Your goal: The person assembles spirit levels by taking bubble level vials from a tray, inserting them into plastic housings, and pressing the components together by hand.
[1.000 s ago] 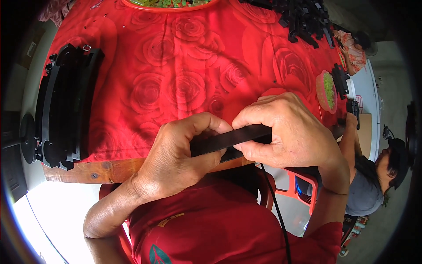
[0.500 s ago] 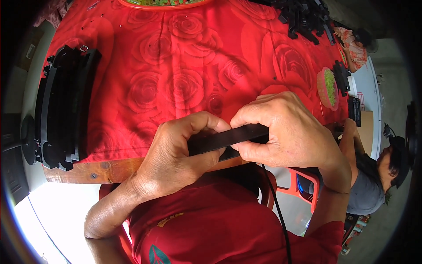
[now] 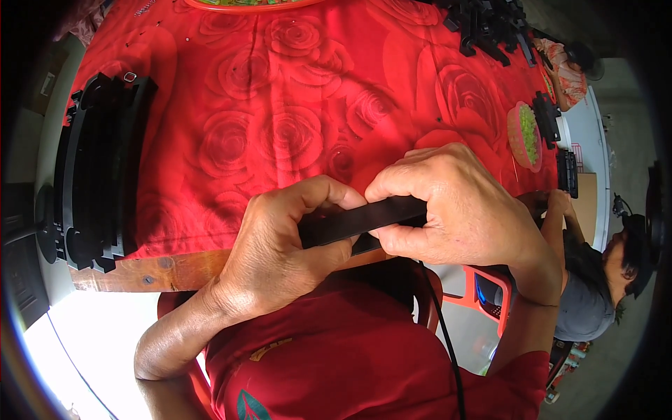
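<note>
Black flat plastic strip (image 3: 360, 220), not yet set down, pinched by my left hand (image 3: 280, 241) and right hand (image 3: 462, 210); long black plastic parts (image 3: 101, 175) lie left.

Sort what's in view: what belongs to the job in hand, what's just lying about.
Belongs:
Black strip, held by left hand and right hand
Probably, being black too: long parts at left, heaped parts at upper right

Apparently lying about:
Pink bowl and orange-rimmed tray with green pieces, use unclear
Red chair
</note>
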Tool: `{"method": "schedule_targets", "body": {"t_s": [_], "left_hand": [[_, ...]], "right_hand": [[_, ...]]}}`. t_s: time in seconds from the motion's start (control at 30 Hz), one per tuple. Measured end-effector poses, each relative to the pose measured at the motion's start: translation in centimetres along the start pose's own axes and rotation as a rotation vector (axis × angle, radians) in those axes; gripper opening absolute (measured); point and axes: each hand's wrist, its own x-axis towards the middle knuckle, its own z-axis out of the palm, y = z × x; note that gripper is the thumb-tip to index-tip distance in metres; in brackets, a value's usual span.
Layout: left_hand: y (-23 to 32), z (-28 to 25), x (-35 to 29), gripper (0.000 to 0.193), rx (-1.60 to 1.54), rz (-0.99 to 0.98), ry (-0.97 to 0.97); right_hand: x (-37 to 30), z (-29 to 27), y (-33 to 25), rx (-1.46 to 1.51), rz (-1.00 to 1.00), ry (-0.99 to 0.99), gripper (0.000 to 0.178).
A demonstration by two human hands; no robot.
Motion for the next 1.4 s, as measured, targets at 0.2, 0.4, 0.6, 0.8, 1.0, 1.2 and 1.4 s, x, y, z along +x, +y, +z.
{"method": "schedule_targets", "body": {"t_s": [0.2,0.4,0.6,0.8,1.0,1.2,1.4], "left_hand": [[0.6,0.0,-0.3,0.034,0.022,-0.064,-0.028],[0.4,-0.2,-0.1,0.033,0.009,-0.056,-0.024],[-0.1,-0.7,0.5,0.035,-0.134,-0.141,-0.032],[0.7,-1.5,0.8,0.015,0.152,-0.185,-0.111],[0.8,-1.2,0.4,0.017,0.181,-0.124,-0.106],[0.7,-0.8,0.1,0.016,0.233,-0.092,-0.080],[0.1,-1.2,0.5,0.014,0.209,-0.134,-0.073]], "right_hand": [[-0.1,0.3,0.5,-0.015,-0.066,0.012,0.010],[0.2,-0.1,0.6,-0.008,-0.045,-0.017,0.009],[1.0,-0.9,0.0,0.048,0.041,-0.123,0.016],[1.4,-1.3,-0.6,-0.049,0.155,-0.201,0.016],[1.5,-0.9,-0.5,0.002,0.049,-0.124,0.014],[1.5,-0.8,0.2,0.007,0.005,-0.159,0.014],[1.2,-1.6,1.3,-0.110,-0.123,-0.112,0.019]]}}
